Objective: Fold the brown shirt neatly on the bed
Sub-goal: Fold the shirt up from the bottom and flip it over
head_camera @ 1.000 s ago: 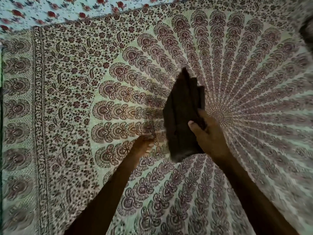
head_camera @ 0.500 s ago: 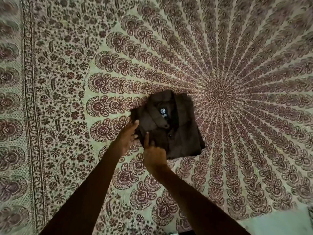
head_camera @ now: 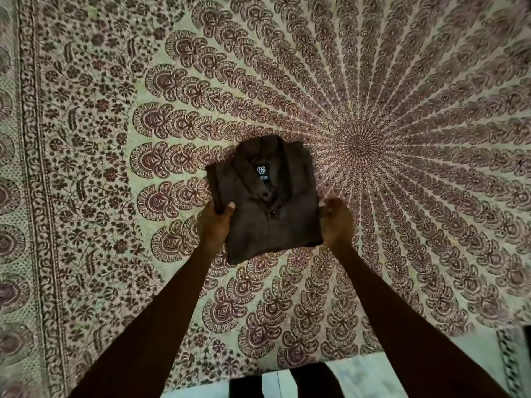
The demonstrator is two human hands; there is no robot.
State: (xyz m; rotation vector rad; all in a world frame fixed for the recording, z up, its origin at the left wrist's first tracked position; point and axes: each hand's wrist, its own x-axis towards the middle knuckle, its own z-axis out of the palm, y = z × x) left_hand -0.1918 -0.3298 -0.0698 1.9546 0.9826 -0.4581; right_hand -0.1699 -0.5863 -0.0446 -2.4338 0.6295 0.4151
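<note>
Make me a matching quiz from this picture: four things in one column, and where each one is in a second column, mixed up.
Things:
1. left hand
2. right hand
3. label
4. mandala centre

Places:
A. inside the collar of the brown shirt
B. on the bedspread, just right of the shirt
C. holds the shirt's right edge
D. holds the shirt's left edge

Pairs: 1-D, 2-C, 3-A, 4-B

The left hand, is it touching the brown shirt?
Touching. The head view shows the left hand gripping the left edge of the brown shirt, thumb lying on the cloth.
</note>
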